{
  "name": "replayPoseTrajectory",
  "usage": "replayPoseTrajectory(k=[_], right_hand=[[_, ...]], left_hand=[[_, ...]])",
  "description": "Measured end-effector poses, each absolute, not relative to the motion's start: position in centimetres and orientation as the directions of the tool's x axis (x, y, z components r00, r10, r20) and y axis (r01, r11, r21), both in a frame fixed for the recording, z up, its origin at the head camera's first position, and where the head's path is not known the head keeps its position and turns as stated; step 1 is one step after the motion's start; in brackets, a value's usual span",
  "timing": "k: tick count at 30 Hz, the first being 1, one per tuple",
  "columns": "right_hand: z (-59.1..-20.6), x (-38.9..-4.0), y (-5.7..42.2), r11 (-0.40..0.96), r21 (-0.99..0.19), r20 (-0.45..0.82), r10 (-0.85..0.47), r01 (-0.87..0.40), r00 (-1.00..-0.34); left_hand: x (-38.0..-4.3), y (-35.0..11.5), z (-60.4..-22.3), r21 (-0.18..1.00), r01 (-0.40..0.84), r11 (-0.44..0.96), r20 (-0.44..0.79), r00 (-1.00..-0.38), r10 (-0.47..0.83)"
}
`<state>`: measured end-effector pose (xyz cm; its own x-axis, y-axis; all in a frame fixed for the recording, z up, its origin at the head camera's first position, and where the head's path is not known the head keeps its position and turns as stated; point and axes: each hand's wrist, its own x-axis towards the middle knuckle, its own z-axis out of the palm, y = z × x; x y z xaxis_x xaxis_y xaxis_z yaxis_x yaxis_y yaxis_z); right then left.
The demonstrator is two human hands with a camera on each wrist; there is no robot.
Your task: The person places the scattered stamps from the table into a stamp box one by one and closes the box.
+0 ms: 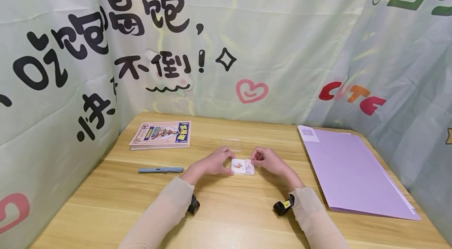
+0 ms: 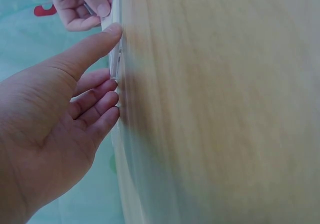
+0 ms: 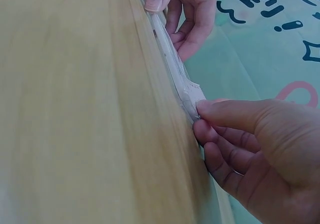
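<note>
A small clear plastic case (image 1: 243, 174) lies on the table between both hands. In it shows a white card (image 1: 238, 166) with a small coloured picture, and a pale purple printed card (image 1: 249, 167) is at its right end. My left hand (image 1: 216, 162) grips the case's left end, thumb at the near corner and fingertips at the far one; the left wrist view shows the thumb (image 2: 113, 31) on the case edge. With thumb and index finger, my right hand (image 1: 271, 161) pinches the purple card's edge, seen as a thin pale sheet (image 3: 194, 91) in the right wrist view.
Behind the case lies a clear plastic lid-like piece (image 1: 231, 139). A printed booklet (image 1: 162, 134) and a blue-grey pen (image 1: 160, 170) lie to the left on the wooden table (image 1: 226, 209). A purple folder (image 1: 356, 174) covers the right side. Printed curtains (image 1: 282, 44) enclose the table.
</note>
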<state>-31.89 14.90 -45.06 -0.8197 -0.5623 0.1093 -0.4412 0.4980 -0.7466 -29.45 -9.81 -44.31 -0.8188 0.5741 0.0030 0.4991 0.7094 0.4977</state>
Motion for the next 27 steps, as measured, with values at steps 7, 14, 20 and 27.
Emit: replayPoseTrajectory(k=[7,14,20,27], right_hand=[[-44.78,-31.67,14.84,0.511,-0.734,0.105,-0.564,-0.446,-0.819],[-44.72,-31.67,14.82,0.514,-0.724,0.109,-0.573,-0.46,-0.812],[-44.67,-31.55,14.73,0.535,-0.712,0.099,-0.566,-0.456,-0.818],[-44.7,-31.49,14.72,0.546,-0.706,0.095,-0.557,-0.45,-0.825]], left_hand=[[-29.41,-9.77,-44.15,0.49,0.508,0.709,0.008,-0.816,0.578],[-29.35,-9.73,-43.99,0.5,0.504,0.704,0.007,-0.815,0.579],[-29.28,-9.72,-44.09,0.502,0.498,0.707,0.003,-0.819,0.574],[-29.23,-9.72,-44.04,0.514,0.497,0.699,0.008,-0.818,0.575]])
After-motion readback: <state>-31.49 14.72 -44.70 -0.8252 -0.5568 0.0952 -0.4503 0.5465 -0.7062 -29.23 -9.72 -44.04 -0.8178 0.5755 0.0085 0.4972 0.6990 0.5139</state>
